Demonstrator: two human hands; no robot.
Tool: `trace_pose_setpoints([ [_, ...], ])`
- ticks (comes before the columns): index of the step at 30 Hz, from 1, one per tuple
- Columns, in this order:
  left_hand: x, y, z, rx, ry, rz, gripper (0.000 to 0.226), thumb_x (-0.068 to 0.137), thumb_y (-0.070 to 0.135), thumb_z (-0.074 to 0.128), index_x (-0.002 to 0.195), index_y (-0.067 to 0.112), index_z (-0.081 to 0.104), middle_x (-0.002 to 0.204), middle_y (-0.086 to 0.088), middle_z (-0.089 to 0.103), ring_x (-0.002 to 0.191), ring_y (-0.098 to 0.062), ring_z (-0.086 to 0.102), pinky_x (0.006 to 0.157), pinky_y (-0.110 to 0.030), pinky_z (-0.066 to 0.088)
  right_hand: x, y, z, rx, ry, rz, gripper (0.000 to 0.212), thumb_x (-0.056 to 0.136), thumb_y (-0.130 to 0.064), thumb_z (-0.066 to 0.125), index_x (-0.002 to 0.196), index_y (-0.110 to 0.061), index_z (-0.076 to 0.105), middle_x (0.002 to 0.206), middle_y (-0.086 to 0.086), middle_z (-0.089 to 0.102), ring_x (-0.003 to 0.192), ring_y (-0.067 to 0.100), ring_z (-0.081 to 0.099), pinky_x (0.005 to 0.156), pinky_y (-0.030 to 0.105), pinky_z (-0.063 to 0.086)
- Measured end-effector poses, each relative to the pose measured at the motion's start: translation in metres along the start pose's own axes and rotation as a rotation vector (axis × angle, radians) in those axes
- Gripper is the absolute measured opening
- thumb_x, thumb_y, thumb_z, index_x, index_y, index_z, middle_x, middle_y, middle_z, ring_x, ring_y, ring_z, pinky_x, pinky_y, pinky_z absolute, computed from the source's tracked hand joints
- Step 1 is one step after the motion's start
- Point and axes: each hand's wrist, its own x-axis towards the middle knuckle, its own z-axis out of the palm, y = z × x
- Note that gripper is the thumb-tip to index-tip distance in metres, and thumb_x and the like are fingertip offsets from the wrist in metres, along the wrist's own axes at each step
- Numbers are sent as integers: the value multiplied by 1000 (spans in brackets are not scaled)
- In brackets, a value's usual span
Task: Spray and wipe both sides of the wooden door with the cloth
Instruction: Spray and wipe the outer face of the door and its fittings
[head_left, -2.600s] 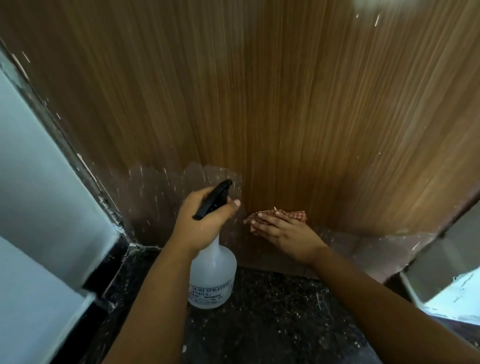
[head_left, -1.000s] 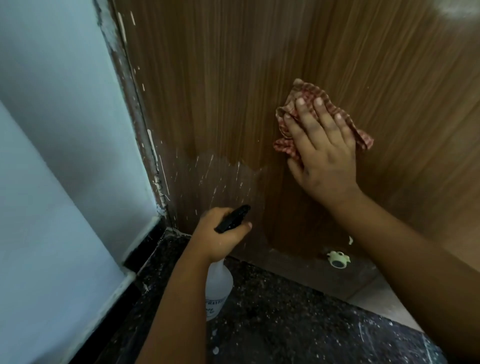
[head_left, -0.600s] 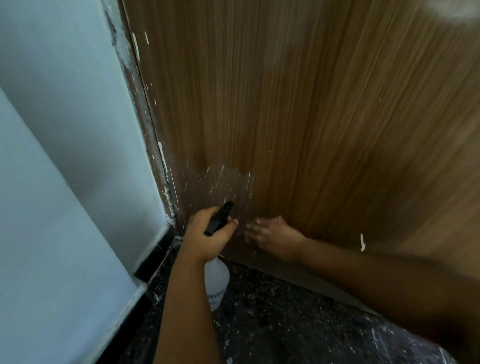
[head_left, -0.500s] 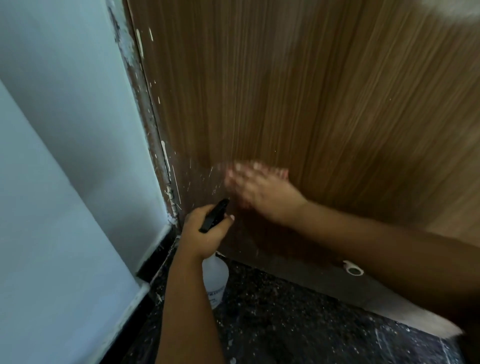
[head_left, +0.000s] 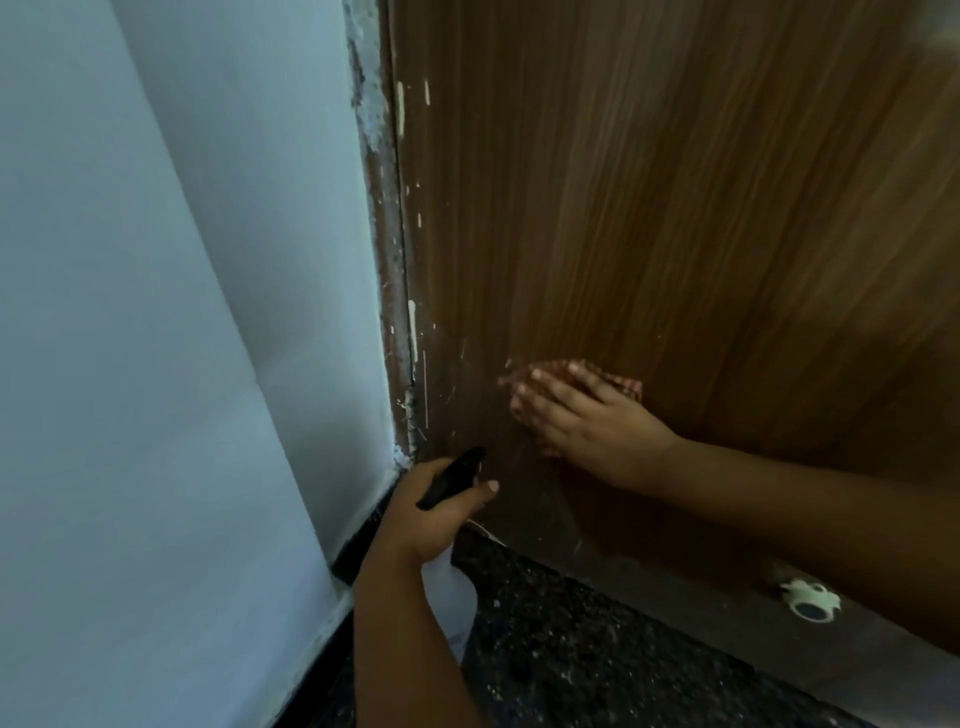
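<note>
With my right hand (head_left: 587, 426) laid flat on the checked cloth (head_left: 626, 385), I'm pressing it against the wooden door (head_left: 649, 208), low down & near the hinge-side edge. Fingers (head_left: 558, 389) are straight, a bit spread, tips blurred; cloth shows past them at top & right. My left hand (head_left: 431, 514) is wrapped round the neck of the spray bottle (head_left: 451, 587), fingers curled tight, thumb over the front below the black trigger head (head_left: 452, 477), nozzle aimed at the door's bottom corner. Bottle body hangs below my fist, just above the dark speckled floor (head_left: 597, 649). A pale round door stopper (head_left: 810, 600) sits by the door's foot, under my right forearm. Light blue wall (head_left: 156, 312) on the left.
</note>
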Motion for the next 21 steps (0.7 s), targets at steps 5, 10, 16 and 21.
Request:
trace_pose_setpoints([
  [5,8,-10,-5,-66,150,41,53,75,53,70,87,2,73,78,-16,71,74,-23,67,63,-19,50,59,18,-29,3,105,250,65,95,-37,33,155,-11,24,163,14,14,150,36,13,116,53,-6],
  [10,12,-23,-11,-122,169,11,30,80,42,75,82,11,74,74,-1,73,72,-12,69,63,-15,49,54,-46,22,8,-18,-47,59,95,-24,44,150,-10,32,160,15,24,148,36,21,117,51,8],
  [16,13,-19,-24,-125,132,51,17,89,24,73,84,8,75,77,-7,74,74,-12,70,66,-15,50,16,-81,48,51,-405,-555,41,94,-19,41,123,-23,70,144,0,54,141,21,40,119,36,21],
  [21,14,-32,-30,-90,245,14,20,90,28,74,81,10,72,77,-14,70,73,-21,68,67,-32,53,100,0,-25,138,18,-69,57,102,-29,37,155,-14,22,163,12,13,150,33,14,119,50,12],
])
